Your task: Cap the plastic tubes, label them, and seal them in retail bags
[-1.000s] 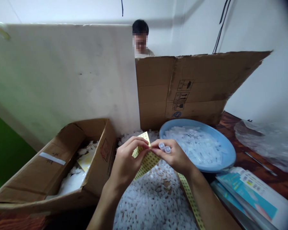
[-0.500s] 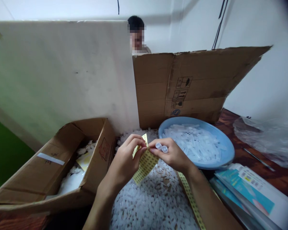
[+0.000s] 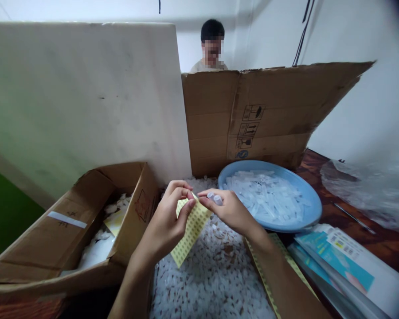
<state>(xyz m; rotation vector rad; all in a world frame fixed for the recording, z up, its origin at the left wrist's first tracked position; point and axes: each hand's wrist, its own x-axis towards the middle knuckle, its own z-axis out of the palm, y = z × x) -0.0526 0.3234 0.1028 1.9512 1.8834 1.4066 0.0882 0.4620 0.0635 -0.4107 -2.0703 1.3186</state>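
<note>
A yellow sheet with rows of small dots (image 3: 191, 226) hangs from the fingers of my left hand (image 3: 173, 217), which pinches its upper edge. My right hand (image 3: 232, 210) is closed around two small clear tubes (image 3: 215, 199), their round ends poking out between the fingers. Its thumb and forefinger meet the sheet's top corner, close to my left fingertips. Below both hands lies a wide heap of small white translucent pieces (image 3: 209, 279). Another dotted yellow strip (image 3: 262, 279) runs under my right forearm.
An open cardboard box (image 3: 128, 230) with white scraps stands at the left. A blue basin (image 3: 314, 217) of clear tubes sits at the right, near plastic packets (image 3: 349, 261) and a thin metal rod (image 3: 354, 218). Behind a tall cardboard sheet (image 3: 266, 102) is a person (image 3: 209, 66).
The yellow sheet has swung lower left, and the tubes in my right hand have tilted. Both hands appear slightly farther left. The person behind the cardboard has shifted right and shows more.
</note>
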